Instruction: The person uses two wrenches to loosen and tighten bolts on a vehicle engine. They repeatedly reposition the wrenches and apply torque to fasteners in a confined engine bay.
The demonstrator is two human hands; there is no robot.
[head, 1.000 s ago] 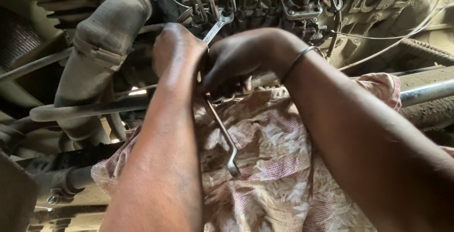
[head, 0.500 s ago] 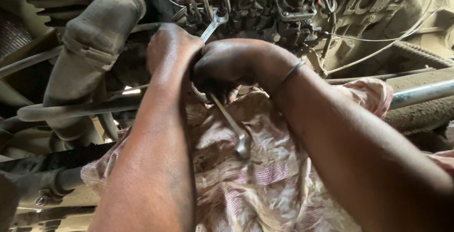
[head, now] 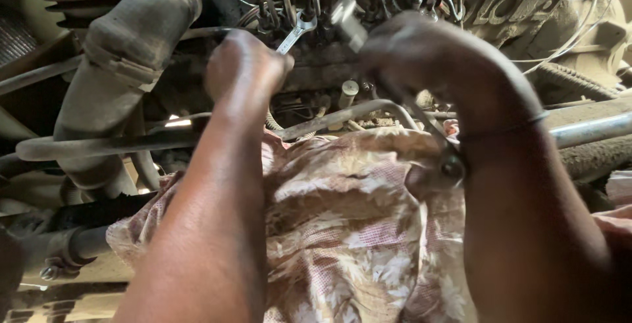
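Two hands held spanners over a dusty engine.

The left hand [head: 245,68] was fisted around an open-ended spanner [head: 295,32] above the patterned cloth [head: 342,231]; right of it, the right hand [head: 428,66] was clenched around a ring spanner [head: 421,116] whose ring end hung over the cloth.

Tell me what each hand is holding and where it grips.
Left hand: open-end wrench, by its shank. Right hand: ring wrench, gripped mid-shank.

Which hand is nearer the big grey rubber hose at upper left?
Left. The left hand sits just right of the grey rubber hose; the right hand is farther right.
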